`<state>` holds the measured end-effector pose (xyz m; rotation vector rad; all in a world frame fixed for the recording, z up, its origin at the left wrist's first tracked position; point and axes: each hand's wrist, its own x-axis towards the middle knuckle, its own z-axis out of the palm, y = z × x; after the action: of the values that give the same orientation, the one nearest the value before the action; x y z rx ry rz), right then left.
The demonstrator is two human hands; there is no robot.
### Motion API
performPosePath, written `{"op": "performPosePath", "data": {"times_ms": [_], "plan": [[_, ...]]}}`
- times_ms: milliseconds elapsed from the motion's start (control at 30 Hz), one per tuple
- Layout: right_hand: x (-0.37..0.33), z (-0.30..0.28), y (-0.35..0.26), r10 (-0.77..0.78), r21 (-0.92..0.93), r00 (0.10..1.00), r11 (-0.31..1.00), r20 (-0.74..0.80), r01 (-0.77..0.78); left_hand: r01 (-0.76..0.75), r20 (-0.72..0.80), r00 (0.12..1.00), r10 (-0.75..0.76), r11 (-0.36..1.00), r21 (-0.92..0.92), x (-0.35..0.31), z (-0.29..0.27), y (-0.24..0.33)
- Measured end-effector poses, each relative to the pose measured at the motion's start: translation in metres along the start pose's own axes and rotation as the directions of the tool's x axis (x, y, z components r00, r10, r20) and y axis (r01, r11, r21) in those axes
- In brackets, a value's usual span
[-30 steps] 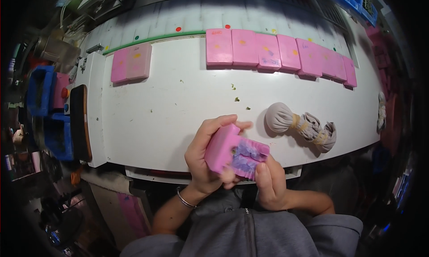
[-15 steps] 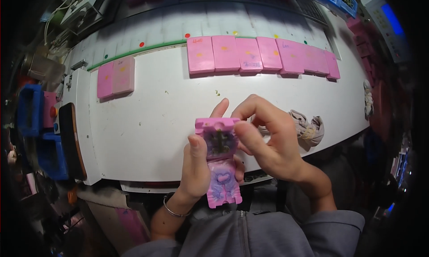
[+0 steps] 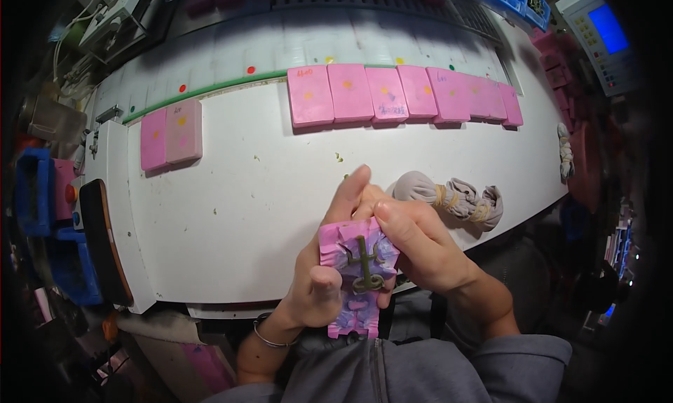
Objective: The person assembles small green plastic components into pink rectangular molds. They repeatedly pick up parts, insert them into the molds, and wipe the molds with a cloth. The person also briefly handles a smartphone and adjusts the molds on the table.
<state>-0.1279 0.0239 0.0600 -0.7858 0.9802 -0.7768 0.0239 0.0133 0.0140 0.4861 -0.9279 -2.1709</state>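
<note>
- Mould [image 3: 331, 243], pink and flexible, lies unfolded in both hands over the near edge of the white table [image 3: 210, 238], just in front of the wearer's grey top [image 3: 329, 371].
- The left hand [image 3: 307, 285] grasps it from the left, thumb across that side; one finger sticks up beyond the top edge, while others pass behind, partly hidden.
- The right hand [image 3: 438, 252] grips the upper right corner, thumb at the top edge; I can't make out how its hidden fingers sit.
- Half a second ago the green piece [image 3: 364, 259] was sunk in shadow in the upper half; now it shows plainly, upright stem, side arms and curled lower end against purple-stained pink.
- The upper half has tipped flatter towards me, and the lower half, with its heart shape, is more covered now.
- The rounded end of the tied cloth bundle [image 3: 456, 195], masked by the right hand before, is visible again.
- The row of pink blocks [image 3: 389, 94] and the pair [image 3: 170, 138] at left keep their places.
</note>
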Motion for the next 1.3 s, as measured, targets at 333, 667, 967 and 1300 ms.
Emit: {"op": "performPosePath", "data": {"times_ms": [333, 667, 967, 1300], "plan": [[0.014, 0.001, 0.023, -0.417, -0.305, 0.883, 0.888, -0.216, 0.344, -0.145, -0.031, 0.989, 0.145, 0.989, 0.009, -0.003, -0.003, -0.012], [-0.01, -0.01, -0.001, -0.685, -0.76, 0.726, 0.444, 0.053, 0.474, -0.213, -0.126, 0.94, 0.317, 0.834, 0.509, 0.003, -0.009, -0.015], [-0.004, -0.018, 0.005, -0.769, -0.863, 0.612, 0.174, 0.182, 0.475, -0.195, -0.102, 0.942, 0.319, 0.77, 0.607, 0.008, -0.01, -0.015], [0.003, -0.019, 0.009, -0.763, -0.866, 0.591, 0.087, 0.26, 0.493, -0.276, -0.075, 0.919, 0.386, 0.769, 0.577, 0.009, -0.012, -0.017]]}}
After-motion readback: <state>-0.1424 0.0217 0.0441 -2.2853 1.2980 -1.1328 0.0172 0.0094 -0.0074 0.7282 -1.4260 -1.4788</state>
